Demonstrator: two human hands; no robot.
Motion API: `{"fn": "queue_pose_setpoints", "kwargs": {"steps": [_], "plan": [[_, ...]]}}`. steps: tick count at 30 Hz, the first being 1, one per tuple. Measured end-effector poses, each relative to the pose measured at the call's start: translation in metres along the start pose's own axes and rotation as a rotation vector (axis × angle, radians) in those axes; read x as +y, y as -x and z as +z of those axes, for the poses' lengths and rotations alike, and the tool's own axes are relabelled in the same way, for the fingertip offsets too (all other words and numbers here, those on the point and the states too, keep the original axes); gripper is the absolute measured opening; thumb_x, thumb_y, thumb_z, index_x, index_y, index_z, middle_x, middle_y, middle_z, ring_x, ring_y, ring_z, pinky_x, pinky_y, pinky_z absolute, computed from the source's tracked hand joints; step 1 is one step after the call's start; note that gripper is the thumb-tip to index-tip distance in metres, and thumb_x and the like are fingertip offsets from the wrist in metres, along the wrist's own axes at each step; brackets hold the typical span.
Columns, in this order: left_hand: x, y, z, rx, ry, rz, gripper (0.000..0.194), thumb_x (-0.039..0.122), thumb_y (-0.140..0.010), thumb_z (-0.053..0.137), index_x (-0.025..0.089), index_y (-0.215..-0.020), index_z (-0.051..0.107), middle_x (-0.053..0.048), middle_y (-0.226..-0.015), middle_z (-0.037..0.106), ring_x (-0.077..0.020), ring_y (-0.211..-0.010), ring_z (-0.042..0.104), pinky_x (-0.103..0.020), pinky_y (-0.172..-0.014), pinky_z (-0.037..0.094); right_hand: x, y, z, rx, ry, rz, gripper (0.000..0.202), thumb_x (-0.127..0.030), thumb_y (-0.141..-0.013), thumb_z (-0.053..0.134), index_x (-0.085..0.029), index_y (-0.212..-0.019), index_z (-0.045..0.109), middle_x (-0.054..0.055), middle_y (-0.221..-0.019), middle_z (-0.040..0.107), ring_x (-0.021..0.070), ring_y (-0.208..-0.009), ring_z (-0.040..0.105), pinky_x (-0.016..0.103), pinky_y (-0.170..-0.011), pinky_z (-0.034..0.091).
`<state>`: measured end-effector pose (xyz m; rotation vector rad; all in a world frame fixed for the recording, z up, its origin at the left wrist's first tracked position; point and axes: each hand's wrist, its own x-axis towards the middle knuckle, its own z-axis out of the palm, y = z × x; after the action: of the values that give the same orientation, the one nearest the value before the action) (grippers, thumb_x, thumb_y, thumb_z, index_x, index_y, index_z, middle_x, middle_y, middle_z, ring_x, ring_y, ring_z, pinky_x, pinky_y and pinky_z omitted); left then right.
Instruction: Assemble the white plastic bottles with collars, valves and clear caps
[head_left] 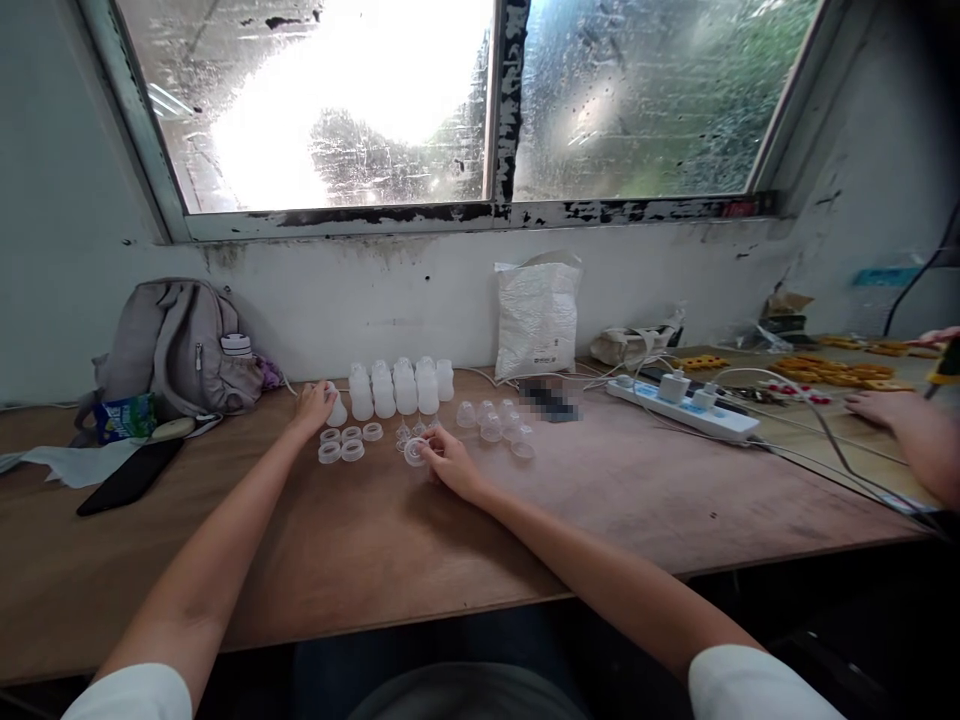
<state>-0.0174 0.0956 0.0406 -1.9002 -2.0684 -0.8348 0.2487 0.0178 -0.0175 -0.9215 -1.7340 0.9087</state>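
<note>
now both arms stretch across the brown wooden worktop (375, 540). the left hand (313, 405) is closed around a small translucent white plastic bottle (337, 410) at the left end of a row of similar bottles (403, 388), just behind some clear plastic rings (342, 444). the right hand (450, 462) pinches a clear round plastic cap (415, 452) in its fingertips, low over the worktop, near a cluster of clear domed caps (495, 425). another person's hand (877, 408) rests far right, beside a white power strip (686, 405).
</note>
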Motion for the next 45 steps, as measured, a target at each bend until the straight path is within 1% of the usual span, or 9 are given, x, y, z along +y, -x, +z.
{"fn": "queue_pose_setpoints", "kwargs": {"steps": [4,7,9,12,16,21,27,35,45], "plan": [[0.014,0.007,-0.026,0.109,0.001,0.045,0.025,0.034,-0.081,0.037,0.017,-0.09,0.052,-0.011,-0.094,0.055,-0.0247,-0.091,0.052,-0.034,-0.078,0.04,-0.003,-0.003,-0.001,-0.07,-0.373,0.215,0.021,-0.037,-0.071,0.052,-0.021,-0.081,0.042,-0.005,-0.06,0.052,0.0075,-0.033,0.044,0.02,-0.032,0.036],[0.039,0.021,-0.045,0.267,0.093,0.174,0.023,0.036,-0.081,0.037,0.018,-0.087,0.051,-0.008,-0.095,0.055,-0.022,-0.089,0.053,-0.031,-0.078,0.04,-0.003,-0.005,-0.005,-0.075,-0.56,0.29,0.021,-0.034,-0.07,0.054,-0.021,-0.082,0.042,-0.004,-0.066,0.055,0.0072,-0.035,0.047,0.021,-0.034,0.04],[0.061,0.035,-0.05,0.295,0.181,0.238,0.024,0.039,-0.081,0.038,0.019,-0.087,0.05,-0.006,-0.094,0.054,-0.0198,-0.086,0.054,-0.03,-0.077,0.041,-0.004,-0.006,-0.008,-0.069,-0.642,0.312,0.02,-0.032,-0.07,0.053,-0.021,-0.083,0.042,-0.003,-0.067,0.055,0.0075,-0.036,0.049,0.022,-0.036,0.042],[0.091,0.059,-0.042,0.232,0.369,0.228,0.026,0.043,-0.078,0.044,0.02,-0.09,0.048,-0.003,-0.084,0.056,-0.0153,-0.072,0.055,-0.027,-0.069,0.043,-0.004,-0.008,-0.012,-0.038,-0.714,0.346,0.02,-0.03,-0.071,0.051,-0.02,-0.086,0.043,-0.002,-0.069,0.056,0.0083,-0.039,0.051,0.023,-0.039,0.045],[0.113,0.087,-0.017,0.011,0.615,0.284,0.031,0.043,-0.074,0.051,0.022,-0.096,0.044,-0.001,-0.085,0.058,-0.0125,-0.066,0.056,-0.023,-0.062,0.044,-0.005,-0.01,-0.015,0.068,-0.733,0.371,0.022,-0.03,-0.072,0.051,-0.02,-0.09,0.043,0.002,-0.077,0.059,0.0086,-0.041,0.054,0.023,-0.04,0.045],[0.116,0.102,0.002,-0.08,0.783,0.332,0.038,0.039,-0.071,0.057,0.02,-0.1,0.042,-0.004,-0.089,0.06,-0.0148,-0.077,0.057,-0.025,-0.067,0.044,-0.007,-0.01,-0.015,0.157,-0.726,0.363,0.024,-0.029,-0.073,0.053,-0.021,-0.093,0.042,0.002,-0.078,0.059,0.0101,-0.042,0.055,0.025,-0.042,0.048],[0.114,0.111,0.018,-0.206,0.997,0.158,0.042,0.041,-0.072,0.055,0.018,-0.104,0.04,-0.005,-0.091,0.059,-0.0159,-0.081,0.056,-0.027,-0.068,0.043,-0.01,-0.009,-0.015,0.148,-0.701,0.317,0.028,-0.03,-0.072,0.056,-0.023,-0.095,0.043,0.001,-0.08,0.059,0.0097,-0.044,0.056,0.026,-0.045,0.05],[0.113,0.118,0.026,-0.325,1.02,0.236,0.036,0.039,-0.076,0.05,0.018,-0.104,0.043,-0.004,-0.092,0.055,-0.0158,-0.083,0.053,-0.026,-0.069,0.044,-0.021,-0.007,-0.019,0.149,-0.345,-0.033,0.033,-0.039,-0.071,0.054,-0.023,-0.099,0.047,0.0,-0.083,0.056,0.0065,-0.046,0.052,0.022,-0.043,0.047],[0.11,0.118,0.028,-0.39,1.087,0.263,0.039,0.041,-0.075,0.052,0.017,-0.105,0.044,-0.004,-0.092,0.054,-0.0163,-0.085,0.052,-0.027,-0.071,0.044,-0.019,-0.001,-0.019,0.117,0.116,-0.346,0.029,-0.026,-0.082,0.038,-0.023,-0.108,0.051,0.006,-0.102,0.054,0.0083,-0.057,0.049,0.022,-0.052,0.043]]}}
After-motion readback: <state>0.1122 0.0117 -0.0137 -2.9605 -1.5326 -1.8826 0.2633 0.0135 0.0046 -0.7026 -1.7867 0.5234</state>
